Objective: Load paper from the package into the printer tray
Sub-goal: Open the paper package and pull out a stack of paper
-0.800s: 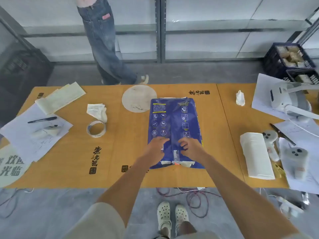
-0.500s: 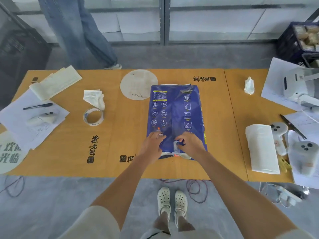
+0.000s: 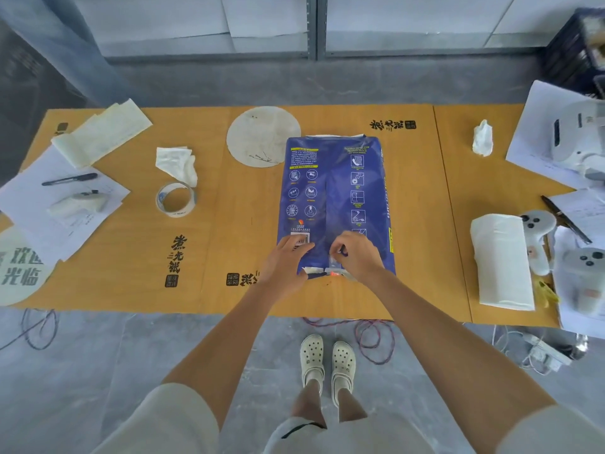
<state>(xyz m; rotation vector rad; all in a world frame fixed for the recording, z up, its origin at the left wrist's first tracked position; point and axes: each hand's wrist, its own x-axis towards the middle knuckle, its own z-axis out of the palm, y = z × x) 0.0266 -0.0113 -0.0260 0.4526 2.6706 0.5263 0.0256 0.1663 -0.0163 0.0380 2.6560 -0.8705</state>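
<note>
A blue paper package [image 3: 334, 194] lies flat in the middle of the orange table [image 3: 229, 224], its printed back side up. White paper shows at its near end and its far end. My left hand [image 3: 286, 260] presses on the package's near left corner, over the barcode. My right hand [image 3: 357, 255] pinches the wrapper at the centre seam near the front end. A white printer [image 3: 576, 139] stands at the right edge of the table, partly cut off by the frame.
A tape roll [image 3: 176, 199], crumpled tissues [image 3: 178, 163], a round paper disc [image 3: 263, 136], loose sheets with a pen [image 3: 68, 179] lie left. A folded white towel [image 3: 501, 262] and two game controllers [image 3: 537, 237] lie right. Cables [image 3: 370, 335] trail on the floor.
The view has tilted down and the person in jeans has left the frame. Both my hands slid toward the package's near end; my right fingers closed on the wrapper seam.
</note>
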